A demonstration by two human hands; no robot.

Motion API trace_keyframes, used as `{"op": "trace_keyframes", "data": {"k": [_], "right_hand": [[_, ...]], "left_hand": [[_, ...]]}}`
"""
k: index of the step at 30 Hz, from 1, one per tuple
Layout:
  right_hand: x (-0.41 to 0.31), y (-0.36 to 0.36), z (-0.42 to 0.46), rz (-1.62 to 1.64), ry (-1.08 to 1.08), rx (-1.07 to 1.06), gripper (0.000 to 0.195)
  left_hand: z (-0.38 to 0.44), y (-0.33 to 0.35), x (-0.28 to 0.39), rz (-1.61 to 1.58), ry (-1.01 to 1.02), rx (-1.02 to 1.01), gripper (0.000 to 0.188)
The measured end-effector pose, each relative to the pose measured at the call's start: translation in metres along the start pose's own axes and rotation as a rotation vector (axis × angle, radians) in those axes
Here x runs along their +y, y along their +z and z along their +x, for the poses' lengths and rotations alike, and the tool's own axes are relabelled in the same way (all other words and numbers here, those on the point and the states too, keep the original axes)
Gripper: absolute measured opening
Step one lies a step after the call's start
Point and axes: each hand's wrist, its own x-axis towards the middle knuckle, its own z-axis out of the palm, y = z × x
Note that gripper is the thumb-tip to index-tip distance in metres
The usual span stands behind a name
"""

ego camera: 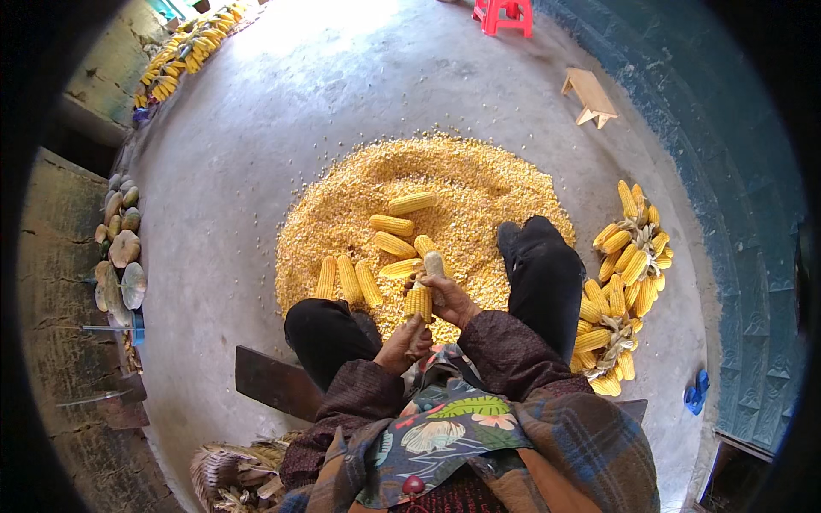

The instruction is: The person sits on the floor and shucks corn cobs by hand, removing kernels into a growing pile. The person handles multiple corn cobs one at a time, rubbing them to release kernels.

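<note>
My left hand (402, 344) grips the lower end of a partly shelled ear of corn (418, 302), which stands pointing away from me between my knees. My right hand (454, 300) is closed around a bare corncob (434, 264), pressed against the side of that ear. Beneath both hands spreads a wide heap of loose corn kernels (397, 173). Several unshelled ears lie on it, including one ear (412, 203) farther out and another ear (349, 279) by my left knee. My right fingers partly hide the upper part of the held ear.
Bundled corn ears (632, 266) lie on the floor at right, near blue slippers (696, 392). A low wooden stool (589, 96) and red plastic stool (504, 16) stand beyond. Squashes (124, 249) line the left wall. A woven basket (218, 471) sits behind my left side.
</note>
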Motion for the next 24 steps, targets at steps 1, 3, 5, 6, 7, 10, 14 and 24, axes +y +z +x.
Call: {"op": "trace_keyframes", "data": {"k": [1, 3, 5, 6, 7, 10, 14, 24], "right_hand": [[-0.003, 0.001, -0.001, 0.016, 0.02, -0.029, 0.026], [-0.005, -0.005, -0.001, 0.012, 0.013, -0.025, 0.027], [-0.005, -0.018, 0.002, -0.035, -0.022, -0.02, 0.03], [-0.004, -0.008, -0.006, -0.143, -0.043, 0.057, 0.028], [0.003, -0.012, -0.002, -0.202, -0.07, 0.14, 0.027], [0.015, -0.033, 0.012, -0.575, -0.135, 0.338, 0.026], [0.012, -0.041, 0.019, -0.511, -0.18, 0.457, 0.025], [-0.009, 0.011, -0.011, 0.093, 0.022, -0.116, 0.029]], "left_hand": [[0.0, 0.0, 0.004, -0.18, -0.077, -0.106, 0.038], [-0.002, 0.005, 0.01, -0.062, -0.097, -0.097, 0.038], [-0.003, 0.014, 0.009, 0.204, -0.072, 0.023, 0.038], [-0.005, 0.017, 0.005, 0.406, -0.03, 0.153, 0.038], [-0.008, 0.017, 0.002, 0.606, 0.01, 0.284, 0.039], [0.01, -0.011, -0.018, 0.903, 0.139, 0.308, 0.037], [0.028, -0.023, -0.027, 1.385, 0.534, 0.527, 0.037], [-0.005, 0.01, 0.005, -0.139, -0.095, -0.249, 0.04]]}}
